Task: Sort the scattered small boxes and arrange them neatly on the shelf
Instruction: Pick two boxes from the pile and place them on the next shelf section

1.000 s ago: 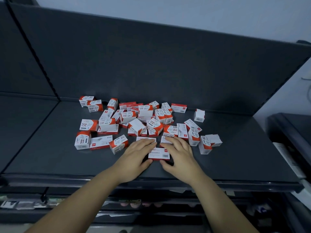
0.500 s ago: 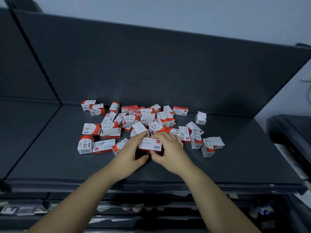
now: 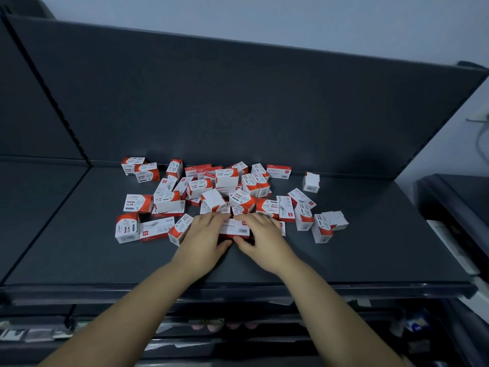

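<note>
Nearest, two bare arms reach over the dark shelf [image 3: 79, 255]. The left hand [image 3: 202, 235] and right hand [image 3: 266, 235] together grasp one flat box [image 3: 236, 229], thumbs at its near edge and fingers curled over the far one. Just beyond lies a jumble of red-and-white small boxes [image 3: 169, 201]. Farther right, a lone box [image 3: 311, 182] sits near the back panel [image 3: 238, 102].

Matt shelf [image 3: 370, 247] (printed card boxes [image 3: 166, 202])
</note>
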